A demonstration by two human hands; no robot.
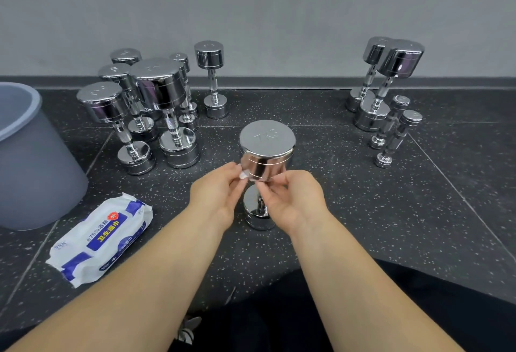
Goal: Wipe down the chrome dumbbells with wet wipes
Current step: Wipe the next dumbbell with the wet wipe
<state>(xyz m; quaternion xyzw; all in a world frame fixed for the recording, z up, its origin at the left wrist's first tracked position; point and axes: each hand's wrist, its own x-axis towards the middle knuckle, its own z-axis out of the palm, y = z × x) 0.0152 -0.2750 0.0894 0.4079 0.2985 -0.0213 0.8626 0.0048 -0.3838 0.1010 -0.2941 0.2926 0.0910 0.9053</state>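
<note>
"On the speckled floor (363,212), where was the dumbbell (266,153) standing?"

"Upright on one end, straight ahead, its upper head just beyond both hands."

"And the hands?"

"The left hand (217,198) pinched a small whitish scrap (243,175) at the head's lower rim. The right hand (293,201) had its fingertips drawn together just beside it; whether they held anything, I couldn't tell. The wet-wipe pack (102,237) lay well off to the left."

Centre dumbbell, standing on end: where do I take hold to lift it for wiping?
Take the dumbbell by its narrow handle between the two heads, with the right hand coming in level from the right. It stands upright, so the handle is vertical, and the wide heads look too broad to wrap.
</note>
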